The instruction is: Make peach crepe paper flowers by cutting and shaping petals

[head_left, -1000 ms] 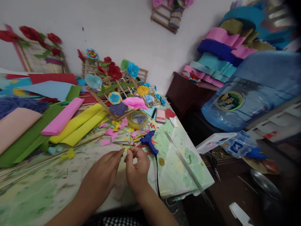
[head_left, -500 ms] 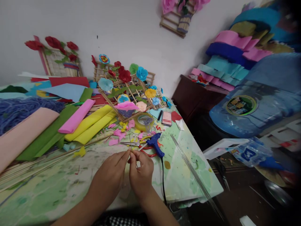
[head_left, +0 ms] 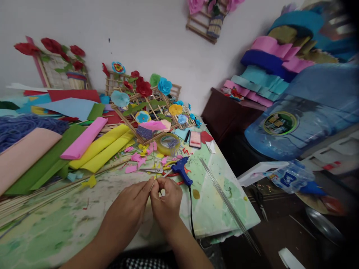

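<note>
Closely, left hand (head_left: pixel 123 211) and right hand (head_left: pixel 167 203) pinch a thin stem (head_left: pixel 154 163) beside the blue glue gun (head_left: pixel 182 171) | fingertips nearly meeting | light, even pressure should keep it straight

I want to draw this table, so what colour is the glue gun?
The glue gun is dark blue; it shows best in the head view.

My left hand (head_left: pixel 125 211) and right hand (head_left: pixel 166 198) are bare, and so are my forearms up to where the lower edge of the frame cuts them off. At the bottom centre I wear something in small black-and-white checks (head_left: pixel 146 263), with plain dark cloth (head_left: pixel 116 258) beside it; its cut is too cropped to tell.
</note>
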A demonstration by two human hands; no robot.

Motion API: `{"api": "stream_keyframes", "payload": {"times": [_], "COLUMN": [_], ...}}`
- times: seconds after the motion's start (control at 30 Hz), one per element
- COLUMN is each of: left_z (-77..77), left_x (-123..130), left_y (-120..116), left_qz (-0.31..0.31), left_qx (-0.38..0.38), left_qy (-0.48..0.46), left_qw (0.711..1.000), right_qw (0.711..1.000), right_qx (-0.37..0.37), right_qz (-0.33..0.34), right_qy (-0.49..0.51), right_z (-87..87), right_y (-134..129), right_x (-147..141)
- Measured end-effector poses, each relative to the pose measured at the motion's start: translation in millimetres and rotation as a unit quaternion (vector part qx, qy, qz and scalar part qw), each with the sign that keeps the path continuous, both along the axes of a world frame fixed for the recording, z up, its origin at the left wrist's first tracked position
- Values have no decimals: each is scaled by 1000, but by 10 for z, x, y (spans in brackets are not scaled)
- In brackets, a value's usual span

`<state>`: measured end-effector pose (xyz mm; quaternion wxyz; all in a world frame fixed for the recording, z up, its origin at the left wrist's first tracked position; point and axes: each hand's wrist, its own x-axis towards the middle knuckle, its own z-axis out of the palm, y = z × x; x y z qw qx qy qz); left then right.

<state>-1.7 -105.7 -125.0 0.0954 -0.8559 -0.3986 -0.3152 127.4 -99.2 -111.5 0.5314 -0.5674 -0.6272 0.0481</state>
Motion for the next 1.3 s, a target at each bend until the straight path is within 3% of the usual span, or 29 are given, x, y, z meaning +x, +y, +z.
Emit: {"api": "stream_keyframes", "payload": {"times": [0.4,0.53,0.67,0.8,1.03,1.17,1.23,1.3], "left_z": [71,64,157,322,384,344,333,333], "left_x": [6,-60,-96,-66,-44,-142,-213,-273], "left_y": [4,-7,123,320,382,392,426,461], "left_qz": [-13,5,11,6,-31,-38,-26,-18], "left_qx": [7,-3,-105,-264,-391,-395,-378,-366], "left_qy": [-12,-48,-149,-237,-341,-380,-405,-417], "left_qw": [1000,999,983,935,854,835,832,832], "right_qw": [999,988,940,899,912,948,975,992], "right_qx": [-15,-66,-157,-194,-196,-145,-98,-65], "right_qz": [-14,-36,54,149,196,216,186,110], "right_qy": [37,136,298,364,302,182,79,-21], "right_z": [-46,-9,117,193,107,71,49,17], "right_y": [76,145,125,33,-49,-70,-57,-13], "right_x": [105,197,158,23,-67,14,135,313]}}
